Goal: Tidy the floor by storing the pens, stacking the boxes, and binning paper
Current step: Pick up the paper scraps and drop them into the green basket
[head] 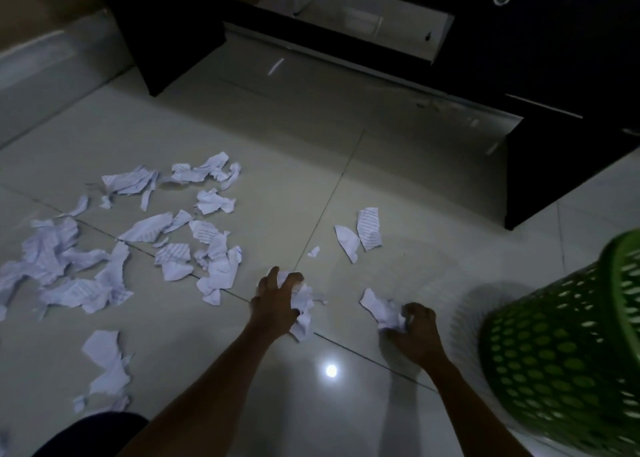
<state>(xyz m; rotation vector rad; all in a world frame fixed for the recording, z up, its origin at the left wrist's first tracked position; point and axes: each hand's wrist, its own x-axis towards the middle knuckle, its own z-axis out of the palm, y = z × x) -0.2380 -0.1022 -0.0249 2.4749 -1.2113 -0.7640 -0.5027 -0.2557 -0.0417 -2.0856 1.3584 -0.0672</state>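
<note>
Pale tiled floor point(346, 138) fills the view, with open room in the middle and far part. A dark cabinet point(554, 58) closes off the far side, and its right block juts nearer, ending above the green basket point(568, 352). The basket is tilted and blurred at the near right edge, just right of the right grip point(419, 332).

A wide scatter of torn paper point(104, 269) covers the left half of the floor, reaching to the left edge. Two loose scraps point(369, 228) lie apart, far of the hands.

The left grip point(277, 300) has its fingers curled round a crumpled wad point(304, 304) on the floor. The right grip is closed round a smaller crumpled piece point(382, 309), low over the tiles.
</note>
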